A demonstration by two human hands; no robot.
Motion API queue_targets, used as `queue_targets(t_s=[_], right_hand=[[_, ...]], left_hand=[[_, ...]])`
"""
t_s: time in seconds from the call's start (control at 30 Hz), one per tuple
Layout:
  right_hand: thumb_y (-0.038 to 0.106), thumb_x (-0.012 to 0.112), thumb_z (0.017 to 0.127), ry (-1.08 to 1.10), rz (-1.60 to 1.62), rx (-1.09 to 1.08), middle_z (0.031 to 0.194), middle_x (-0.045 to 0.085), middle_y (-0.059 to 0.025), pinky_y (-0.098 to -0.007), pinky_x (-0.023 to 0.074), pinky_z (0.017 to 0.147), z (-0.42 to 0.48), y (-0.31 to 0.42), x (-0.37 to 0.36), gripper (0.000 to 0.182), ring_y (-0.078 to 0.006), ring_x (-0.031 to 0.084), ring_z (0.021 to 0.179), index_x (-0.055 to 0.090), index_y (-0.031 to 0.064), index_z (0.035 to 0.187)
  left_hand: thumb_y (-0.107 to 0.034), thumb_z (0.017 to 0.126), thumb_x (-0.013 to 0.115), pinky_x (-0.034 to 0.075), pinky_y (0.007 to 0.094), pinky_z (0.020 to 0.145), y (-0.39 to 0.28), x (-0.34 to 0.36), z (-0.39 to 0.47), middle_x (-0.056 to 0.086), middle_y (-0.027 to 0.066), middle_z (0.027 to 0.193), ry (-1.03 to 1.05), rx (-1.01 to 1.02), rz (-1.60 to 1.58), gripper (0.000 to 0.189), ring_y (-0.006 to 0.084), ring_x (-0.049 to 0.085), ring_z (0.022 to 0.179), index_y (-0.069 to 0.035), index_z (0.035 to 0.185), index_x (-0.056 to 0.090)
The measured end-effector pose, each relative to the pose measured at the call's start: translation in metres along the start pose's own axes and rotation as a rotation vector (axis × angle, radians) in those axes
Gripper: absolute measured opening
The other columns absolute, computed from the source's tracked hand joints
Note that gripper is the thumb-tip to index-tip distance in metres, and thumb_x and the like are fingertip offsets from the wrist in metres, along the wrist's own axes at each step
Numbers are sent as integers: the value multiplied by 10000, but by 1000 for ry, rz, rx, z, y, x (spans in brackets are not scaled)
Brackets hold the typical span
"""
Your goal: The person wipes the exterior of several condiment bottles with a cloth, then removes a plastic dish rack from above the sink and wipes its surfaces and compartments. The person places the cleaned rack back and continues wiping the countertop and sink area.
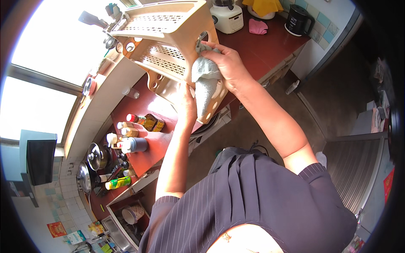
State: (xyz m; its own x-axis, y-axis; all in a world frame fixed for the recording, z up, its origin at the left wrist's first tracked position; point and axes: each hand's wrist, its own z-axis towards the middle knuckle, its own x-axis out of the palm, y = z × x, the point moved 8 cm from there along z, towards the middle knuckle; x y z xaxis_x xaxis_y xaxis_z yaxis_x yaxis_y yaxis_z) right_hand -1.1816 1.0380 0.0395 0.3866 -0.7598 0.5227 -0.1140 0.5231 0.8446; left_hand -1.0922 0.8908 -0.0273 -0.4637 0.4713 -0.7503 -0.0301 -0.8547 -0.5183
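A beige plastic tiered rack (pixel 190 30) with slotted shelves and round holes in its side stands tilted over the red counter. My left hand (pixel 186 99) grips the edge of one of its lower shelves. Up at the side panel, my right hand (pixel 226 61) pinches a grey-green cloth (pixel 205 71) against the rack, near a round hole. The cloth's long end hangs down over the lower side panel. Part of my left hand's fingers is hidden behind the rack.
Sauce and seasoning bottles (pixel 136 145) stand on the red counter (pixel 158 142), left of my left arm. A white blender base (pixel 227 19), a pink cloth (pixel 258 27) and a black electric kettle (pixel 299 20) are at the back. Lidded pots (pixel 95 156) sit at the left. Utensils stand by the window.
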Motion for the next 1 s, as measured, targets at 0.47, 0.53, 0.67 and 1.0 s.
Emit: queue_targets(t_s=[0.47, 0.53, 0.67, 1.0], right_hand=[[115, 723, 875, 122, -1186, -1262, 1100, 660, -68, -378, 524, 886, -34, 141, 102, 176, -286, 584, 994, 743, 66, 1043], [109, 718, 879, 77, -1221, -1257, 1051, 670, -66, -373, 528, 867, -26, 137, 102, 150, -285, 598, 963, 750, 65, 1019], [100, 682, 899, 9, -1321, -1228, 995, 681, -68, -386, 523, 836, 0, 159, 82, 149, -282, 607, 912, 755, 74, 1027], [99, 700, 865, 91, -1267, -1170, 988, 707, -99, -391, 533, 859, -25, 135, 116, 133, -306, 626, 959, 760, 55, 975]], left_hand=[[-205, 904, 733, 483, 455, 913, -18, -8, 0, 628, 219, 1159, -124, 65, -213, 444, 402, 609, 1047, 23, 1251, 575], [-201, 896, 739, 487, 450, 917, -14, -10, 0, 625, 220, 1182, -113, 61, -237, 439, 401, 604, 1061, 29, 1233, 576], [-206, 886, 748, 488, 440, 917, -19, -15, 1, 626, 218, 1182, -129, 78, -195, 407, 395, 596, 1072, 26, 1179, 587], [-216, 871, 756, 488, 426, 923, -22, -23, 0, 640, 200, 1158, -136, 110, -160, 396, 367, 593, 1074, 33, 1136, 600]])
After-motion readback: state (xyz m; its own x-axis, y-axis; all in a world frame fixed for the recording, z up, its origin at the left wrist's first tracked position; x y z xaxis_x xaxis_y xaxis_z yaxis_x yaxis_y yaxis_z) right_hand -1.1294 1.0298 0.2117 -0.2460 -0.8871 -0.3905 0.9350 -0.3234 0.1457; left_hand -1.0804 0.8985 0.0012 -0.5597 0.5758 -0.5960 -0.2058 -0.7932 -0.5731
